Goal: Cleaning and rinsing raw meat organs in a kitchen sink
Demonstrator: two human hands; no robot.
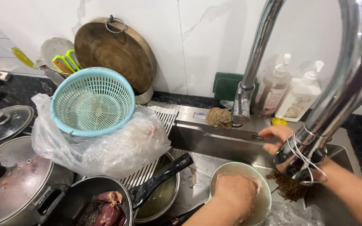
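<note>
Showing: two bare hands at a steel sink [231, 144], with the bowl as landmark.
Bowl: a round pale bowl [259, 209] stands in the basin, near its front, holding cloudy water.
Left hand: left hand [234, 193] lies inside the bowl, fingers curled down into the water; what they press on cannot be told.
Right hand: right hand [276, 138] is beyond and right of the bowl, fingers loosely spread, at the sink's back ledge behind the tap spout [304, 152].
Nearer hand: the left, already in the bowl.
Edges: a black-handled pan [105, 201] lies left of the bowl; a dark scrubber [289, 186] lies just right of it.
Open room: bare basin floor behind the bowl.
</note>
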